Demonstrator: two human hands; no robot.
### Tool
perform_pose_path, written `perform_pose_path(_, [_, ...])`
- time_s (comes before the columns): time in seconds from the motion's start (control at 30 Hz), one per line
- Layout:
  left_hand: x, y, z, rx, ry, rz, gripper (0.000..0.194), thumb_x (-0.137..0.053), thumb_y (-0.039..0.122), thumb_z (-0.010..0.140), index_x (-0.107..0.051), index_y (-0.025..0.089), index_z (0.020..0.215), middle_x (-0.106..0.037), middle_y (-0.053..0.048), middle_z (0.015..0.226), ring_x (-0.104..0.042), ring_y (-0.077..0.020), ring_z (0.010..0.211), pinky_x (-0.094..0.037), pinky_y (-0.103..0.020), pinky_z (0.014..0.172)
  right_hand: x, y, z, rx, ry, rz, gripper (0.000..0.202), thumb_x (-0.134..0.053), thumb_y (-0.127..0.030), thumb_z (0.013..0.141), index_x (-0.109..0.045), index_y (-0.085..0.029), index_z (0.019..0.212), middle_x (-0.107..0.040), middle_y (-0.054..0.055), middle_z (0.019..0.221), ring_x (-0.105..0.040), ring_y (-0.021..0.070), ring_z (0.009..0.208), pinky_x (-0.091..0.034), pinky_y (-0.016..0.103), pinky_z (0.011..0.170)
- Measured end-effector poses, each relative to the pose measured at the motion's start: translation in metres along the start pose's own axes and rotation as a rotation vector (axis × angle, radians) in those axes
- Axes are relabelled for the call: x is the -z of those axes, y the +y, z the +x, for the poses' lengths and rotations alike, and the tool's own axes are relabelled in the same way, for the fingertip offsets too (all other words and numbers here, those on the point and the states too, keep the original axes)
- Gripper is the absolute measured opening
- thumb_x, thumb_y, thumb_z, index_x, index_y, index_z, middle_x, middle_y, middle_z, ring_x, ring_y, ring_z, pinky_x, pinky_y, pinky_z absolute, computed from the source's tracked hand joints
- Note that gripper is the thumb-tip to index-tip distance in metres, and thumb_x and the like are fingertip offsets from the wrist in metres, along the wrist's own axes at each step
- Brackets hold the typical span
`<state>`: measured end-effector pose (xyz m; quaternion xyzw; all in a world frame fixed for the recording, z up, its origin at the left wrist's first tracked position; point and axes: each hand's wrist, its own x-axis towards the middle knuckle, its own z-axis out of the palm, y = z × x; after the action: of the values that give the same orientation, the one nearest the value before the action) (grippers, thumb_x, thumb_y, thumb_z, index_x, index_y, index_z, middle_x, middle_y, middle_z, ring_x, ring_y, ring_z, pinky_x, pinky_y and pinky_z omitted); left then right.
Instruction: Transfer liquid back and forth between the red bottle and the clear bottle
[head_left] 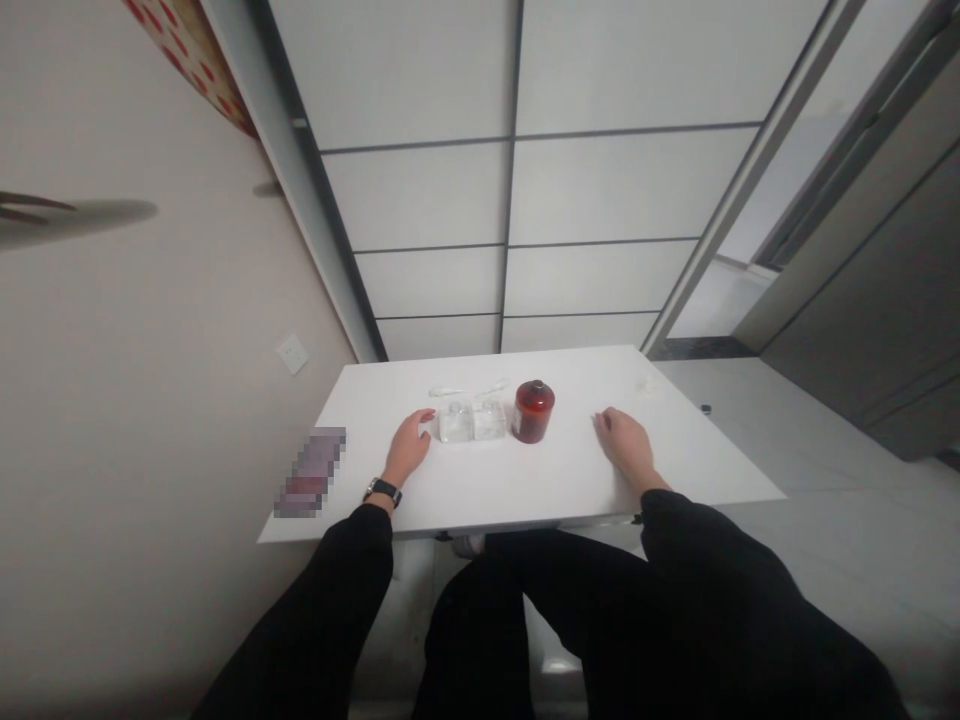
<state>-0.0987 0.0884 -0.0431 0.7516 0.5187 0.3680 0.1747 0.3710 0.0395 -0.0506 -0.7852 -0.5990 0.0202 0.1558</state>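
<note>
Close to the left side of two clear square glass bottles, my left hand [409, 447] rests on the white table with thumb and fingers apart and nothing between them. The left clear bottle [454, 424] and the right clear bottle [489, 422] stand side by side. Beside them is a red-brown round bottle [533, 412] with a narrow neck. My right hand [626, 447] lies on the table farther right, its fingers curled in and no object visible in them. Behind the bottles lie two thin, clear, stick-like things, a left one [448, 391] and a right one [493, 388], too faint to name.
The white table [480, 495] stands before white panelled doors [435, 210]. A pixelated rectangular item [311, 473] lies at its left edge. A small pale object [645, 385] sits at the back right. The wall [187, 400] borders the left side.
</note>
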Motion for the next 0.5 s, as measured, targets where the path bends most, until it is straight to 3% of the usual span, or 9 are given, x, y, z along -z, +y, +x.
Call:
perform_pose_path(0.23, [0.000,0.002,-0.004,-0.044,-0.022,0.013,0.037,-0.069,0.038,0.104,-0.065,0.019,0.135,-0.067,-0.012,0.138,-0.070,-0.0273,0.117,-0.062,-0.050,0.099,0.005,-0.001,-0.005,-0.010,0.009,-0.027,0.037,-0.070,-0.041,0.105,-0.065,-0.018,0.133,-0.067,0.010,0.132,-0.069,0.0250,0.111,-0.062,0.046,0.095])
perform_pose_path(0.5, [-0.002,0.006,-0.006,0.016,-0.064,-0.032,0.038,-0.069,0.038,0.104,-0.064,0.019,0.136,-0.067,-0.012,0.138,-0.070,-0.0276,0.118,-0.062,-0.050,0.100,0.008,0.007,-0.009,-0.033,-0.017,-0.083,0.038,-0.070,-0.041,0.105,-0.065,-0.018,0.134,-0.066,0.011,0.133,-0.069,0.0264,0.114,-0.061,0.048,0.096])
